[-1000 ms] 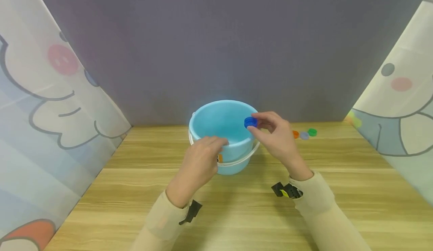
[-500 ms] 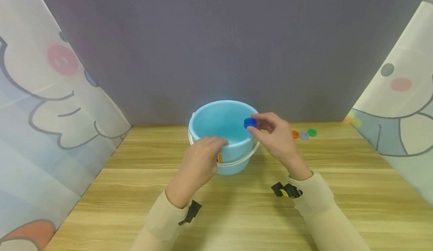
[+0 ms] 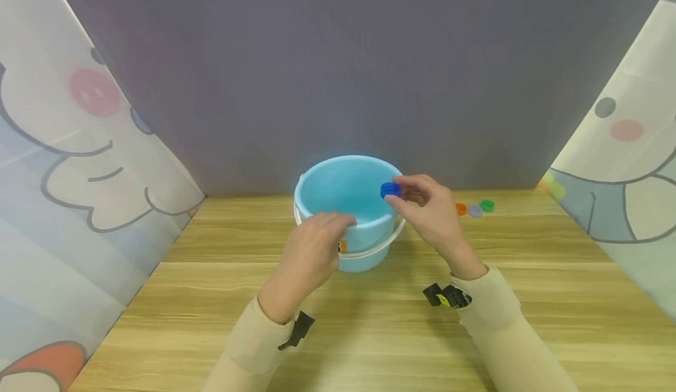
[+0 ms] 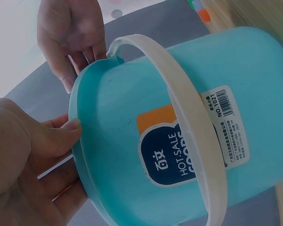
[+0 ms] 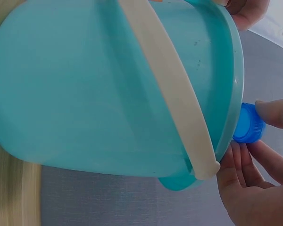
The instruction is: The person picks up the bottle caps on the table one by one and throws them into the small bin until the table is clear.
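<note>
With the light-blue bucket [image 3: 367, 238] read as a clock face, 12 at its far side, the bucket stands upright on the wood-grain table [image 3: 369, 345], and the person's left hand [image 3: 314, 245] grasps its rim at about 7 o'clock; the left wrist view shows that grip with the thumb against the outer side of the lip and the other fingers over it. The right hand [image 3: 433, 213] is at about 3 o'clock, its grip pinching a blue cap [image 3: 391, 190] between thumb and forefinger. That cap has a ridged edge and is held just above the rim at 3 o'clock; whether it touches the lip I cannot tell. Farther out toward 3 o'clock, beyond the right hand, an orange cap [image 3: 461, 209], a pale lilac cap [image 3: 475, 210] and a green cap [image 3: 487, 206] lie near one another on the table. The white handle [image 4: 188, 106] hangs down across the bucket's 6 o'clock side, partly covering a dark label [image 4: 162, 155] reading "HOT-SALE". A dark grey backdrop [image 3: 338, 57] rises at 12 o'clock, with a cartoon-printed curtain [image 3: 79, 192] toward 9 and another printed curtain [image 3: 625, 163] between 2 and 3.
</note>
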`<state>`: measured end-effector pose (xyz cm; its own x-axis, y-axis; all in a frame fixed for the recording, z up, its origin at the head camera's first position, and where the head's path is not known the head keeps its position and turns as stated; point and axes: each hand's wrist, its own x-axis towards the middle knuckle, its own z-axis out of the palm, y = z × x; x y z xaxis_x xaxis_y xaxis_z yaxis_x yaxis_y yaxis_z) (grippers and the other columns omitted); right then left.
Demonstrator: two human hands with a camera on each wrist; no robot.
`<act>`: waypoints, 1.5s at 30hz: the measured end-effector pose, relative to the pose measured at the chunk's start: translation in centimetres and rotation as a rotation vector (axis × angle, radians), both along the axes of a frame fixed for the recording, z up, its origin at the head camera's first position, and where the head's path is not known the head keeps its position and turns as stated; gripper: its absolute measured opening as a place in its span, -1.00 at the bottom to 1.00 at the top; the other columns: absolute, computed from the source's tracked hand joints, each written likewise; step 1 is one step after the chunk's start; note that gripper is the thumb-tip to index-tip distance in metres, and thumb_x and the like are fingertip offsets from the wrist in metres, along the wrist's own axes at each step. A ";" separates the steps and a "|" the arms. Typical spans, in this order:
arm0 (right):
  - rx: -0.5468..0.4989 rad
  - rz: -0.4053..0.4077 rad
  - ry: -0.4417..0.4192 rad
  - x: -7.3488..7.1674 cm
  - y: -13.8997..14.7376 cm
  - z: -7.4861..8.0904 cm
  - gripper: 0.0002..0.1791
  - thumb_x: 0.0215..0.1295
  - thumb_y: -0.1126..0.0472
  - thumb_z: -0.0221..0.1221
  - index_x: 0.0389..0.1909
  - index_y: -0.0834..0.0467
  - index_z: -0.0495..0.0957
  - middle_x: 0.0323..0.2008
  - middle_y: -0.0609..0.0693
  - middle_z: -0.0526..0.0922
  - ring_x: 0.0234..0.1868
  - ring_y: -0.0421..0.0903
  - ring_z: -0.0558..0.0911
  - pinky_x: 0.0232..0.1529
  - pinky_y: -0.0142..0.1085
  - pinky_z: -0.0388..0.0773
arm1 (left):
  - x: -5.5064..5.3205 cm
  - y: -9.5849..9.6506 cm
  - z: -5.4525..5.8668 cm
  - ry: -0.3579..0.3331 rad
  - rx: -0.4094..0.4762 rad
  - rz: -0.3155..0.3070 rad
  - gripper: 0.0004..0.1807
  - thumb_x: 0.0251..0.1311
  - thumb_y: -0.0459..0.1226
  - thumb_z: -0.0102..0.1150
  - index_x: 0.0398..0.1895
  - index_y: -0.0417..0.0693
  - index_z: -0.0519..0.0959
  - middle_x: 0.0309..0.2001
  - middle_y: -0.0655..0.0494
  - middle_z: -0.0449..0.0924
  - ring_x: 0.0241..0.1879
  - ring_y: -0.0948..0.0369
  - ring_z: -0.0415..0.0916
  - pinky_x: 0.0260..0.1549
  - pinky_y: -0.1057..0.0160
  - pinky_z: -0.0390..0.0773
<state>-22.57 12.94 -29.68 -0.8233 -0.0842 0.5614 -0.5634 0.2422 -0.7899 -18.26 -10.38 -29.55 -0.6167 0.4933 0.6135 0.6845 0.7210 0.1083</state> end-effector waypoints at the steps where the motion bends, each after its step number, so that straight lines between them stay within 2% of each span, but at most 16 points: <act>1: -0.002 0.002 -0.002 0.0 0.0 0.0 -0.63 0.26 0.34 0.36 0.07 0.36 0.63 -0.09 0.23 0.62 -0.10 -0.06 0.63 0.03 -0.43 0.59 | 0.0 0.0 0.0 0.001 0.002 -0.002 -0.45 -0.21 -0.73 0.26 -0.11 -0.13 0.66 -0.23 0.06 0.73 -0.25 0.09 0.65 -0.22 0.17 0.65; 17: -0.003 0.020 -0.021 0.0 0.2 0.2 -0.65 0.27 0.34 0.35 0.06 0.35 0.64 -0.05 0.33 0.60 -0.07 -0.08 0.61 0.07 -0.39 0.57 | -0.2 0.0 0.0 0.006 0.010 -0.008 -0.44 -0.25 -0.74 0.26 -0.13 -0.13 0.66 -0.27 0.08 0.72 -0.28 0.10 0.63 -0.26 0.17 0.63; 24: -0.010 0.017 -0.020 0.1 0.4 0.4 -0.65 0.26 0.33 0.36 0.05 0.34 0.65 -0.07 0.25 0.63 -0.07 -0.09 0.62 0.09 -0.37 0.58 | -0.2 0.0 0.0 -0.005 0.008 -0.004 -0.45 -0.23 -0.73 0.29 -0.12 -0.12 0.66 -0.25 0.08 0.72 -0.27 0.10 0.63 -0.26 0.17 0.63; 41: -0.027 -0.003 -0.003 0.3 1.1 0.6 -0.66 0.28 0.32 0.35 0.05 0.33 0.65 -0.04 0.29 0.61 -0.05 -0.11 0.64 0.11 -0.37 0.57 | -0.2 0.1 -0.2 0.007 0.025 -0.017 -0.45 -0.24 -0.74 0.24 -0.14 -0.11 0.66 -0.27 0.09 0.72 -0.28 0.10 0.63 -0.28 0.18 0.63; 45: -0.040 0.000 -0.008 0.4 1.1 0.8 -0.66 0.28 0.32 0.35 0.05 0.33 0.66 -0.04 0.25 0.62 -0.04 -0.11 0.64 0.11 -0.36 0.57 | -0.2 0.0 -0.2 0.012 0.029 -0.018 -0.46 -0.24 -0.74 0.25 -0.15 -0.11 0.66 -0.27 0.09 0.72 -0.28 0.10 0.64 -0.28 0.18 0.63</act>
<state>-22.19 14.01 -28.92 -0.8279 -0.0619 0.5574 -0.5567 0.2101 -0.8037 -18.50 -10.37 -29.74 -0.6001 0.4862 0.6352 0.6990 0.7048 0.1209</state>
